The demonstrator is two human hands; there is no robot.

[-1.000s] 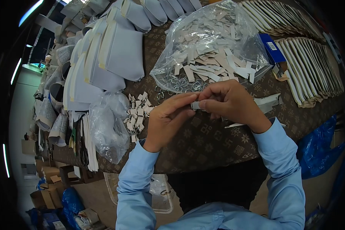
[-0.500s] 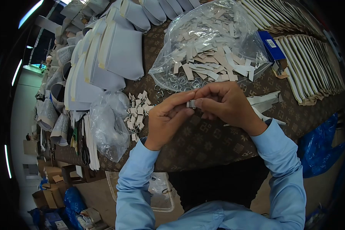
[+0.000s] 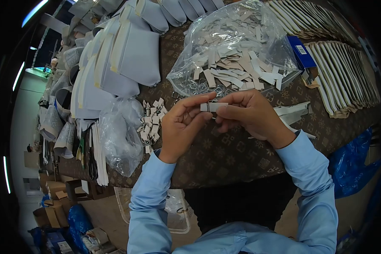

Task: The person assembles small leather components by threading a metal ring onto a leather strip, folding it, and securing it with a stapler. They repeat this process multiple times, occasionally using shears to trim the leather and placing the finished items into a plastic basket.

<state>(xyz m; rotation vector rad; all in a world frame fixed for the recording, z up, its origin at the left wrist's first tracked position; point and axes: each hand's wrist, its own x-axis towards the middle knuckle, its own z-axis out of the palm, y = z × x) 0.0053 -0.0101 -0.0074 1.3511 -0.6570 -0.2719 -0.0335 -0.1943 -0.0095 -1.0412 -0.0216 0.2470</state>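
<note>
– Both hands are raised over the near table edge. Left hand (image 3: pixel 182 127) pinches one end of a small pale rectangular strip (image 3: pixel 213 107) between thumb and forefinger. Right hand (image 3: pixel 252 116) pinches the other end, its other fingers curled in.
– Strip location?
– In the air between the fingertips, above the brown patterned table cover (image 3: pixel 228 156), just in front of the big clear plastic bag of pale strips (image 3: pixel 233 46).
– Anything fitted on it?
– Can't tell. There's a dark mark near its left end, too small to read. Right palm is hidden.
– Surroundings?
– Loose metal rings (image 3: pixel 199 89) at the bag's near edge, partly under the film. Heap of small pale folded tabs (image 3: pixel 151 120) just left of the left hand, beside a crumpled smaller clear bag (image 3: pixel 118 135). Stacked grey-blue fabric pieces (image 3: pixel 131 59) far left, cut off at the top. Blue box (image 3: pixel 301 53) half hidden behind the big bag.
</note>
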